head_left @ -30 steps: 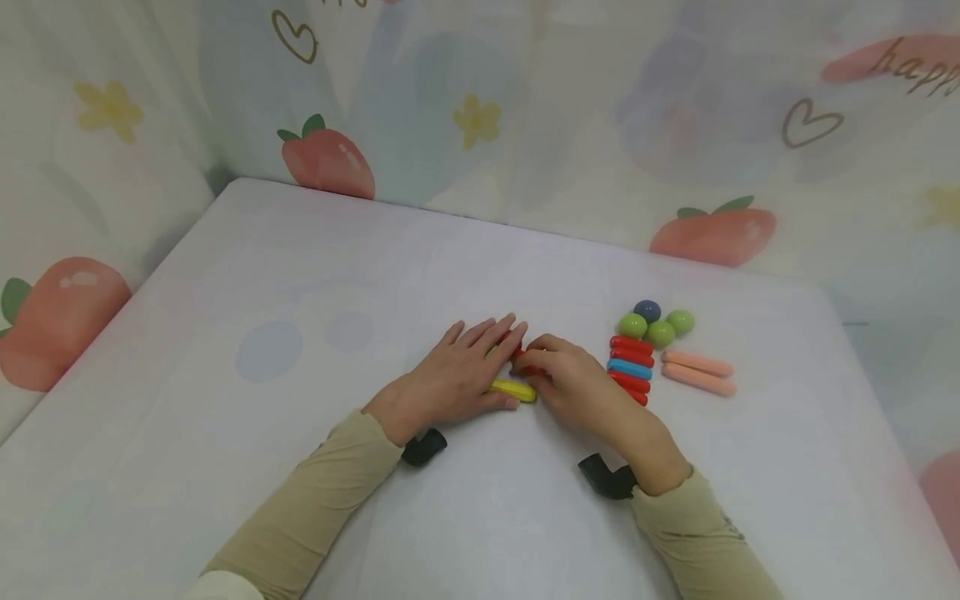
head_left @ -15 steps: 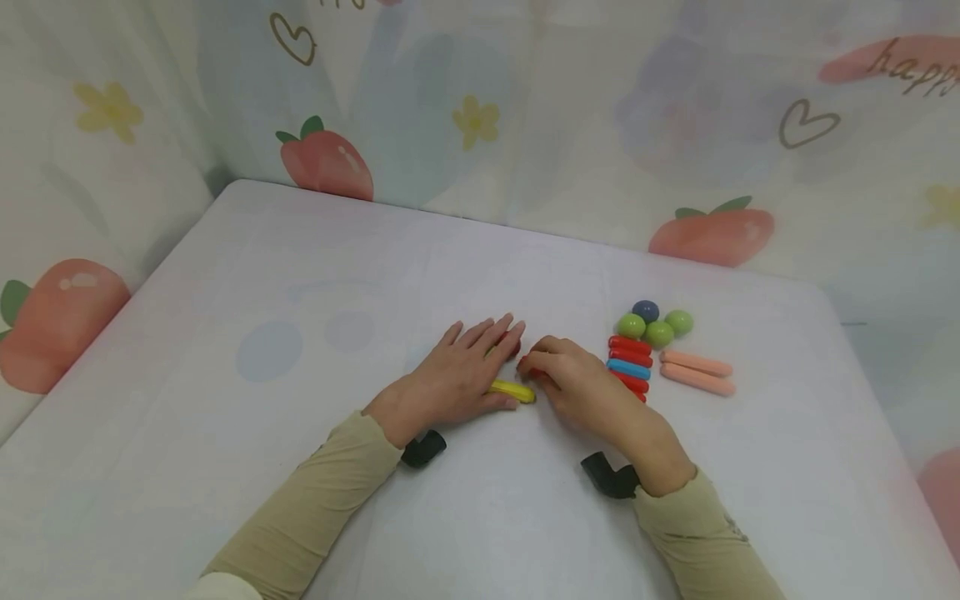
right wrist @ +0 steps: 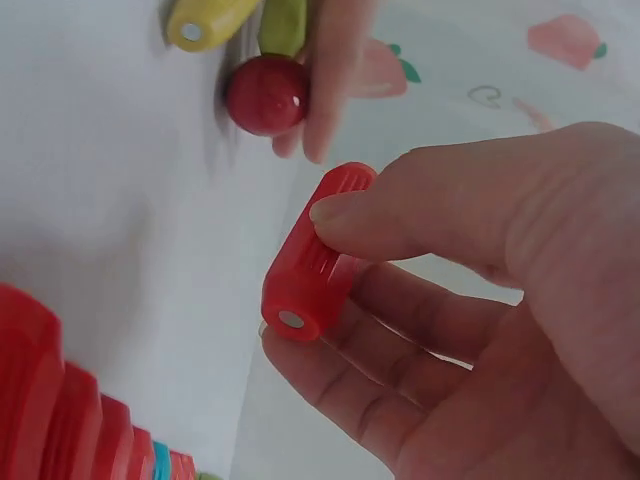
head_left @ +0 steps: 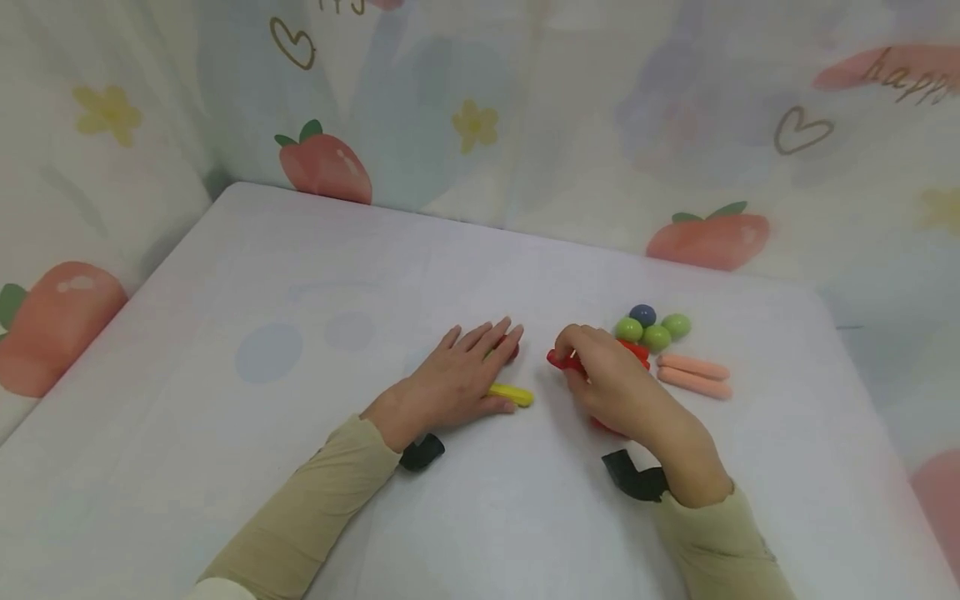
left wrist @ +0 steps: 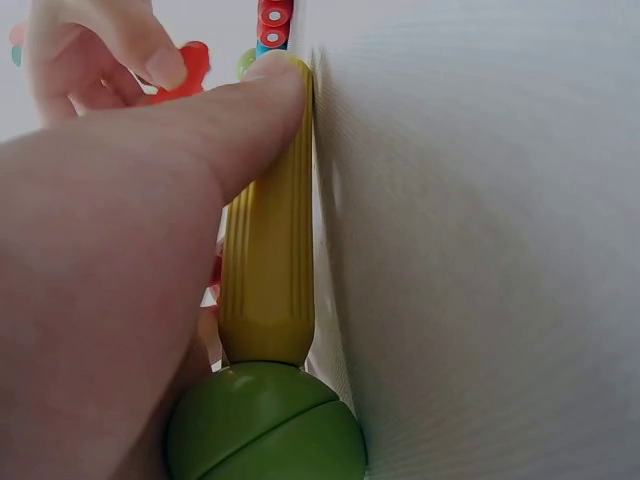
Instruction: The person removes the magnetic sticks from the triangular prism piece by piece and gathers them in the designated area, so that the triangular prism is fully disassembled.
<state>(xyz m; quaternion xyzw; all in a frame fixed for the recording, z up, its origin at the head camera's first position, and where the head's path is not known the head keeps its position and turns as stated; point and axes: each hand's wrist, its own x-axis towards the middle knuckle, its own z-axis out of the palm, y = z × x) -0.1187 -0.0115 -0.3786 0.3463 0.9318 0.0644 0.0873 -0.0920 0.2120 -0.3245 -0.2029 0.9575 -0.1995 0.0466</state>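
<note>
My left hand (head_left: 461, 375) lies spread over a few magnetic pieces, fingers straight. In the left wrist view its thumb rests along a yellow magnetic rod (left wrist: 268, 250), which meets a green ball (left wrist: 265, 425) at one end. A red ball (right wrist: 268, 95) and a green rod (right wrist: 284, 25) show beside its fingers in the right wrist view. Thumb and fingers of my right hand (head_left: 618, 379) pinch a red magnetic rod (right wrist: 320, 255) with a silver disc in its end, held apart from the pieces under the left hand.
A row of red rods (right wrist: 80, 420) with a blue one (right wrist: 162, 460) lies partly hidden beneath the right hand. Beyond are green balls (head_left: 656, 337), a dark blue ball (head_left: 642, 315) and two peach rods (head_left: 693, 382). Black curved pieces (head_left: 633, 479) lie near both wrists.
My right hand has drawn back to the right with the red rod, away from the left hand, and now covers part of the rod row. The left hand has stayed in place.
</note>
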